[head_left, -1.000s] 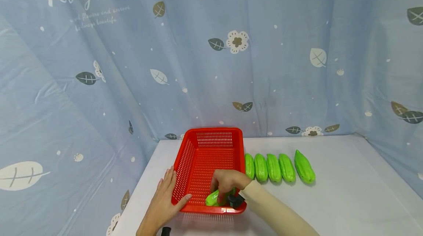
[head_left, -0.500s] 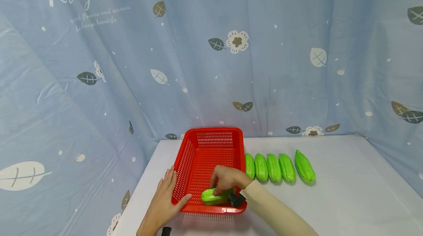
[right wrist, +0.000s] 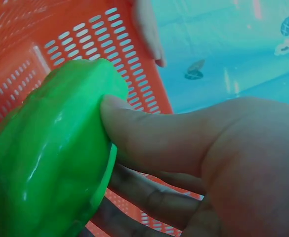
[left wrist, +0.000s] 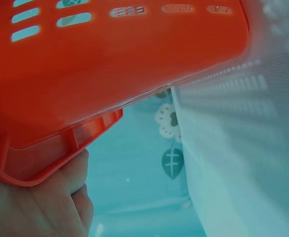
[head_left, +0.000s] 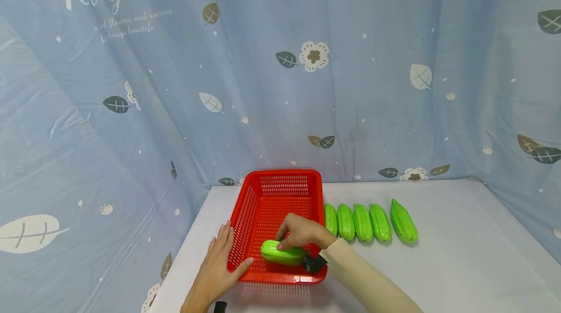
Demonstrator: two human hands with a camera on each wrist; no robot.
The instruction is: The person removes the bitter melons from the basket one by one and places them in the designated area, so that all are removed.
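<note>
My right hand (head_left: 300,232) holds a bright green, ribbed bitter melon (head_left: 282,253) over the near part of a red plastic basket (head_left: 286,278). In the right wrist view the thumb (right wrist: 134,128) presses one side of the melon, and the other fingers (right wrist: 154,197) reach round beneath it. The melon lies crosswise, its left end pointing toward the basket's left wall. My left hand (head_left: 216,262) rests on the basket's near left corner, fingers straight along the left rim and thumb over the front rim. The left wrist view shows that hand against the underside of the rim (left wrist: 70,140).
Several more green bitter melons (head_left: 363,223) lie in a row on the white table (head_left: 456,254), right of the basket. The rightmost melon (head_left: 403,222) sits slightly apart and tilted. A blue patterned curtain (head_left: 350,94) hangs behind the table and along its left side.
The right hand has moved up in the head view, with the melon shifting up and left, so more of it shows. The left hand and basket have stayed in place.
</note>
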